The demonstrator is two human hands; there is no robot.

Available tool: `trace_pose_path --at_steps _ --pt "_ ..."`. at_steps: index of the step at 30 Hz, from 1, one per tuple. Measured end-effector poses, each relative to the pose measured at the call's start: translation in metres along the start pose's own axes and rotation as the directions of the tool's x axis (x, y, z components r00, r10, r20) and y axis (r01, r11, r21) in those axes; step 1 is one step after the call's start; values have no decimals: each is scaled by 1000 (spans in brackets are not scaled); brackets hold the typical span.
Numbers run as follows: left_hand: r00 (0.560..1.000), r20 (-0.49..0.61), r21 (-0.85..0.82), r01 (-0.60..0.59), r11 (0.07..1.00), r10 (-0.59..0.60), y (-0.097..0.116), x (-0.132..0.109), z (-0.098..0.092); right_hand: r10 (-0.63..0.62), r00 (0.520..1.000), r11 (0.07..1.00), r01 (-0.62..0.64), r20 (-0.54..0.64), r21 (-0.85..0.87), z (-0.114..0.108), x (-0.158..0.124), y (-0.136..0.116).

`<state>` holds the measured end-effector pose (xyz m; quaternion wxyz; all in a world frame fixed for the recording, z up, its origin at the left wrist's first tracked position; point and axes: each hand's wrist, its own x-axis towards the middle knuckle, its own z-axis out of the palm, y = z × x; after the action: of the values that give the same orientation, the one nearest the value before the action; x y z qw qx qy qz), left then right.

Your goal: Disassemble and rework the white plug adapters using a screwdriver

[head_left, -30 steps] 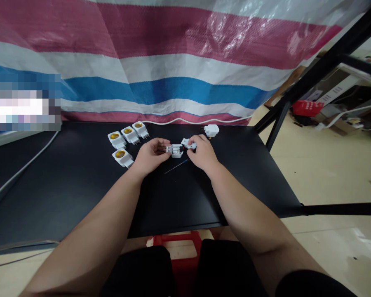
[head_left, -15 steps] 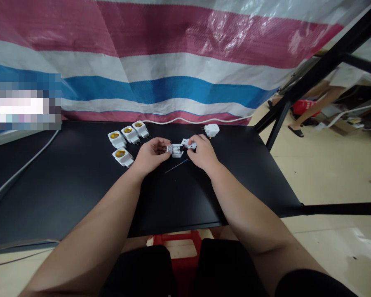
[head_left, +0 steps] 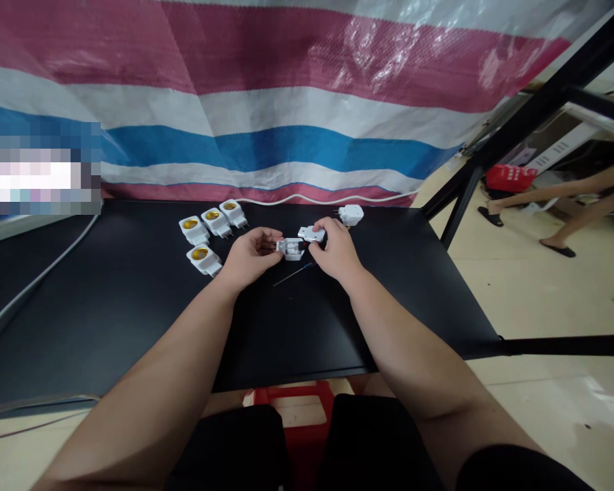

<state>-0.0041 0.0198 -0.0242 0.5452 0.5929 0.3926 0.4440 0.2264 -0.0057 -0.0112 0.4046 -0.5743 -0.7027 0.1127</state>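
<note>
Lying left of an opened white plastic adapter housing [head_left: 290, 249] on the black counter [head_left: 338, 341], four white plastic lamp-socket adapters [head_left: 216, 222] with brass-coloured centres form a loose cluster. The left hand [head_left: 250, 258] pinches the housing's left end with curled fingers. Just below the housing lies a thin blue rod [head_left: 293, 274]. To its right, the right hand [head_left: 338, 251] pinches a white plastic cover piece [head_left: 310, 234] just above the housing's right end. Farther right and behind sits another white plastic adapter [head_left: 351, 215].
</note>
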Motion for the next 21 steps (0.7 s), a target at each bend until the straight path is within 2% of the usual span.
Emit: trace_pose_path --at_steps 11,17,21 --pt "1000 5 1 -12 1000 12 0 0 0 -28 999 999 29 32 -29 2 0 5" --pt "998 47 51 -44 998 41 4 -3 -1 0 995 996 9 102 -92 6 -2 8" --pt "997 61 47 -51 998 48 3 -3 -2 -48 998 999 48 32 0 1 -1 1"
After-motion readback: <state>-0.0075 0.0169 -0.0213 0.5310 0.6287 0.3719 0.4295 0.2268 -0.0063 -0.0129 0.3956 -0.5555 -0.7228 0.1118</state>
